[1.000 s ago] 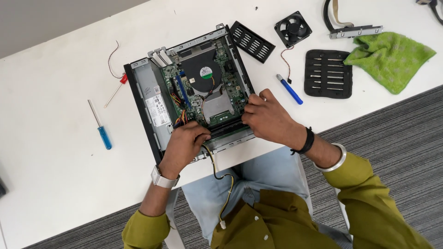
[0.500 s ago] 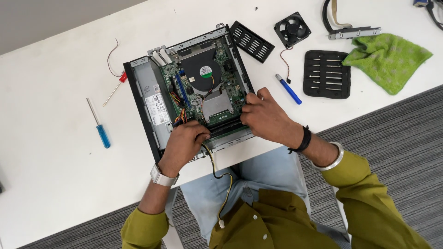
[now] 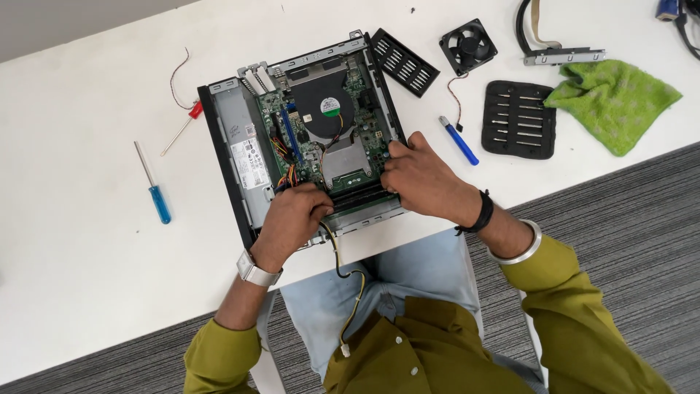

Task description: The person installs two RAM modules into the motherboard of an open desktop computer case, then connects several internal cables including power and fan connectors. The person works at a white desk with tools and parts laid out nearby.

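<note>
The open black small desktop computer case (image 3: 227, 157) sits on the white table (image 3: 80, 233), green circuit board (image 3: 364, 95) and round black fan inside. My left hand (image 3: 292, 217) and right hand (image 3: 419, 179) both press curled fingers on the case's near edge; can't tell what they're pinching.

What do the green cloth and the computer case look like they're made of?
The cloth looks like soft, matte microfibre or terry: fuzzy nap, rumpled folds. The case seems to be bare grey sheet metal with a dull sheen and bent edges, and has a black outer edge.
</note>
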